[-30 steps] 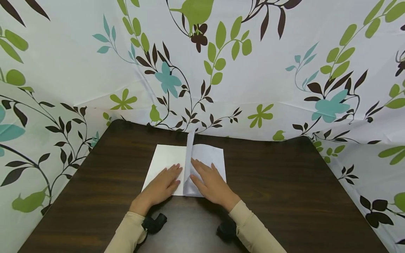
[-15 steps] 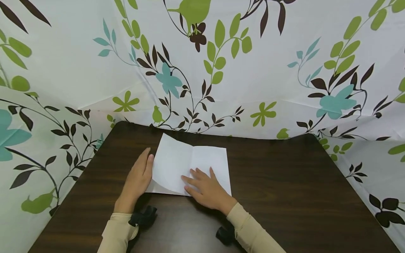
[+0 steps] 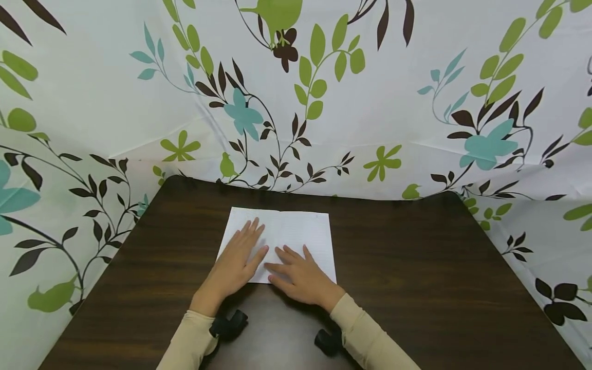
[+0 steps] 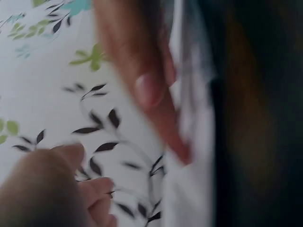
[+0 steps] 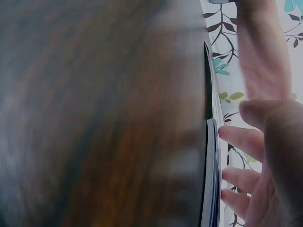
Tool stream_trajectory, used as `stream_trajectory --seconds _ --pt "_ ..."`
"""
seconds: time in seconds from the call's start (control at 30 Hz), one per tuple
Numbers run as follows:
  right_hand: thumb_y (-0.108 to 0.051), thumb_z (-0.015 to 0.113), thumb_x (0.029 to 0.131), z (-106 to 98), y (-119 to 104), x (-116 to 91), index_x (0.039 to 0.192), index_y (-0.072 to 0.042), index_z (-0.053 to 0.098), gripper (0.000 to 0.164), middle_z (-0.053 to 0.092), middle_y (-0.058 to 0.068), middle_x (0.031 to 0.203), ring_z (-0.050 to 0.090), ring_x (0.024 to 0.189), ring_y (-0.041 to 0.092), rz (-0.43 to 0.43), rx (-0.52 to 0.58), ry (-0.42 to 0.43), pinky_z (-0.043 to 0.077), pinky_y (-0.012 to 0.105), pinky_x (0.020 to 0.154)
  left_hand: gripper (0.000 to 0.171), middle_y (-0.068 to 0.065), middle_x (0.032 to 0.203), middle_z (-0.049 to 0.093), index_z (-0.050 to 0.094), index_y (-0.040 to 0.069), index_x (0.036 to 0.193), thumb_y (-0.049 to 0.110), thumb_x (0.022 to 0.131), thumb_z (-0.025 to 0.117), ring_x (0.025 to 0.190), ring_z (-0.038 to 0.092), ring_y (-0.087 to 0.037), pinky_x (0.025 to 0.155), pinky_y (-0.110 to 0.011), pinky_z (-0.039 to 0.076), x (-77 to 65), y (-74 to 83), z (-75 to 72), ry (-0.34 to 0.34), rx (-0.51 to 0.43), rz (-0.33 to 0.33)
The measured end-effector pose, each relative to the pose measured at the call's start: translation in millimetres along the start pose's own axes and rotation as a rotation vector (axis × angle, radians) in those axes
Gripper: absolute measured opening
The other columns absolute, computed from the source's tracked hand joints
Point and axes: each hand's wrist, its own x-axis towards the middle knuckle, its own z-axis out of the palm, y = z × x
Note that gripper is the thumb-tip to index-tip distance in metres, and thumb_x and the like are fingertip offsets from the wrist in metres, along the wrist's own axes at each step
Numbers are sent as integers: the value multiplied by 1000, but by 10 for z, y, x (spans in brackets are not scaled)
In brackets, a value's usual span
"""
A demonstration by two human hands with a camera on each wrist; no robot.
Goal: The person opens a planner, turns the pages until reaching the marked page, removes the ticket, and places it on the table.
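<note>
An opened notebook (image 3: 302, 231) with white pages, faintly ruled on the right side, lies flat on the dark wooden table. On its left page rests my left hand (image 3: 236, 262), fingers stretched out and pointing away from me. My right hand (image 3: 300, 275) lies spread over the lower right page, its fingertips reaching close to the centre fold. In the right wrist view the notebook's edge (image 5: 215, 165) shows side-on, with the fingertips touching the page. The left wrist view is blurred, but the fingers of the left hand (image 4: 147, 85) appear against the white paper.
The dark brown table (image 3: 416, 288) extends on both sides of the notebook. Behind it hangs a white cloth (image 3: 379, 103) printed with leaves, birds and flowers. Black wrist straps (image 3: 228, 325) sit below each hand.
A page between the hands stood upright, then swung over to the left, and now lies flat. The left hand moved out to the left, then back onto that page. The right hand stayed on the notebook.
</note>
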Motion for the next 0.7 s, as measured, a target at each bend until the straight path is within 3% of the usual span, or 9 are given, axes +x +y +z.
stream_trajectory --seconds 0.1,0.3,0.5,0.7 --pt "-51 38 110 -19 19 -9 151 -25 56 52 37 8 164 29 155 27 -18 -20 -22 18 65 123 54 -17 165 34 42 -2 156 31 113 41 155 26 -36 124 -57 20 -26 4 135 -69 -25 -5" --pt "-48 41 110 -69 98 -104 154 -20 53 53 39 9 164 32 154 24 -1 -24 -48 22 59 124 52 -18 162 40 44 -3 154 29 113 41 153 30 -35 125 -54 21 -85 -64 268 -129 -1 -63" --pt "-45 48 108 -174 227 -238 154 -15 51 55 45 15 160 37 151 32 89 23 52 21 66 121 49 -23 160 40 44 -6 153 17 109 47 152 32 -38 125 -54 23 -104 -117 274 -157 61 -24" --pt "-45 53 107 -243 368 -362 158 -1 39 69 41 18 161 36 151 33 232 29 135 17 65 122 48 -25 160 39 43 -8 153 8 108 44 151 33 -40 124 -53 24 -102 -112 242 -159 61 -5"
